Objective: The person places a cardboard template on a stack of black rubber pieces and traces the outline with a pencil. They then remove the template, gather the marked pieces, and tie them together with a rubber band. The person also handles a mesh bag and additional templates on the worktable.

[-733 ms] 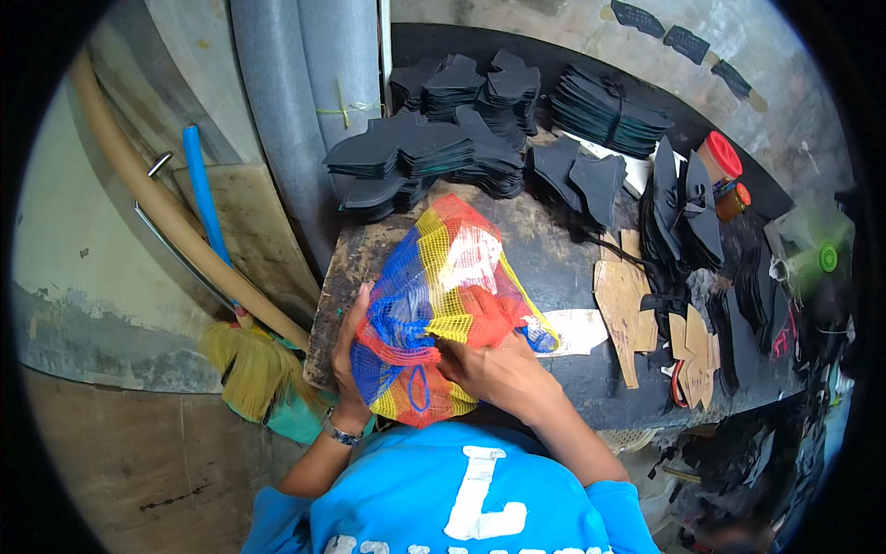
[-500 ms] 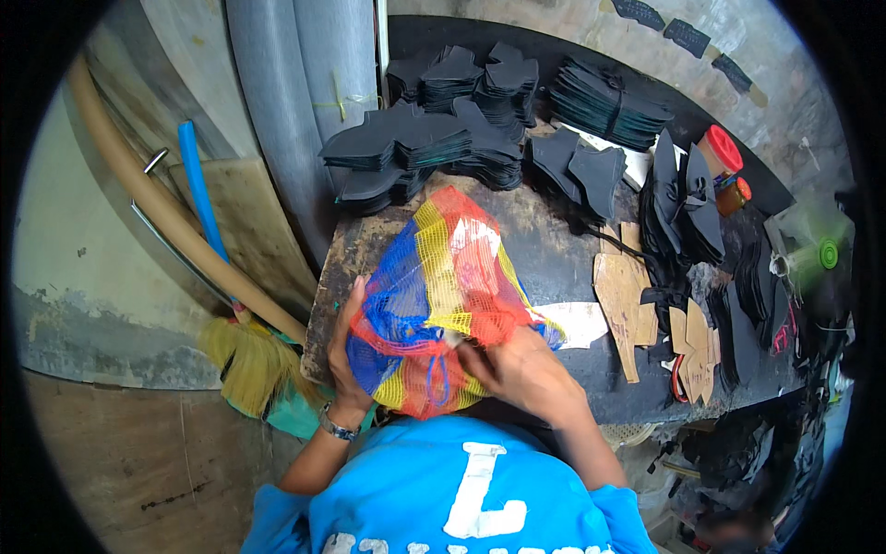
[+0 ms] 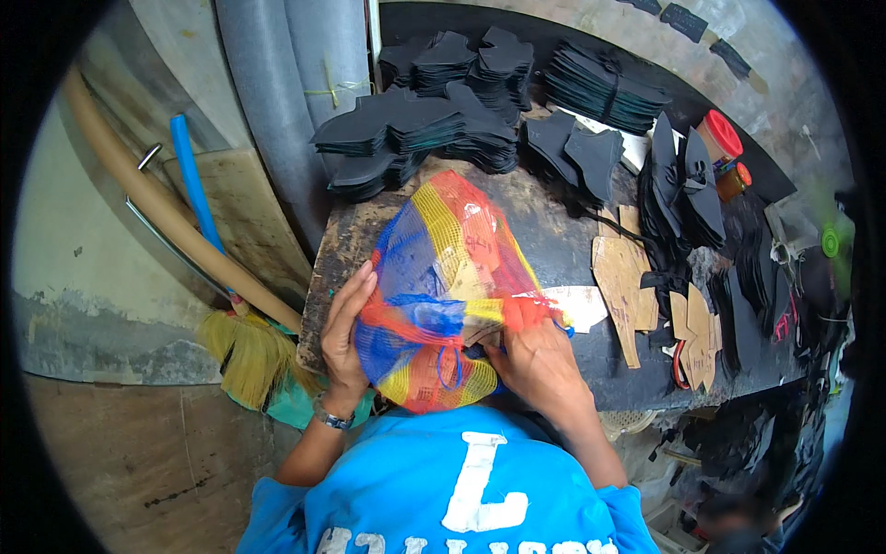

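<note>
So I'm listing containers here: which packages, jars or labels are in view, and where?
Mesh bag: near table edge, between left hand and right hand; red, yellow, blue netting, tan cutouts inside.
Jar: far right, red lid.
Small jar: beside it, amber, red cap.
No screens.

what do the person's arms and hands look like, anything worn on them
Both hands are bare, no gloves. The left hand has a metal wristwatch at the wrist; the right hand wears nothing. Short bright blue sleeves with white print leave the forearms uncovered.
</note>
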`<state>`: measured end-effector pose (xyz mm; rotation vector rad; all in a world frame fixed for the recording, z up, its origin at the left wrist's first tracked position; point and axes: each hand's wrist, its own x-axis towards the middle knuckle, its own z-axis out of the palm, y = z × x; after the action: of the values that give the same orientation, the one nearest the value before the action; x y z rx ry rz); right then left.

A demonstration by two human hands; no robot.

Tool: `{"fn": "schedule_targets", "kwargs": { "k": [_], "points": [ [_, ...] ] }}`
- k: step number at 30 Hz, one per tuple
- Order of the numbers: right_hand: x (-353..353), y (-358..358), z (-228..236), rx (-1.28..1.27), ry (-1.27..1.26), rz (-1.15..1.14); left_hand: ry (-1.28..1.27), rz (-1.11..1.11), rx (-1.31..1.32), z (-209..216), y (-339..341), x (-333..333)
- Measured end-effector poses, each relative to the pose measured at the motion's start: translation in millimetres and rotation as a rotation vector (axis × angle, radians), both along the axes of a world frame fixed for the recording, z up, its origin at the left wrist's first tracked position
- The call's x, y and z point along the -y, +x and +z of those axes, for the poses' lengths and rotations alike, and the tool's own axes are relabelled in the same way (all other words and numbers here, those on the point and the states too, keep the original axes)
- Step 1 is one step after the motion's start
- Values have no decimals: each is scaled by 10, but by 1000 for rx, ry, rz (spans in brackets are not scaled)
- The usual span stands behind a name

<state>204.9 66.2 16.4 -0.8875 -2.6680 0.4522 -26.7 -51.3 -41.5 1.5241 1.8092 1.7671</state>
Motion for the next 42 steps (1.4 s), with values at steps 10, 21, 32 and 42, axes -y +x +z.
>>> {"fn": "schedule_targets", "kwargs": {
  "k": [10, 21, 32, 42],
  "points": [
    [-104, 25, -168, -33, -298, 86, -22, -409, -195, 1036, 103, -41],
    [-63, 101, -90, -42, -89, -41, -400, -109, -694, 715, 245, -275],
    [-61, 125, 176, -259, -304, 71, -379, -180, -804, 792, 429, -289],
    [-117, 134, 21, -222, -324, -99, -251, -6, -601, 599, 283, -286]
  ]
}}
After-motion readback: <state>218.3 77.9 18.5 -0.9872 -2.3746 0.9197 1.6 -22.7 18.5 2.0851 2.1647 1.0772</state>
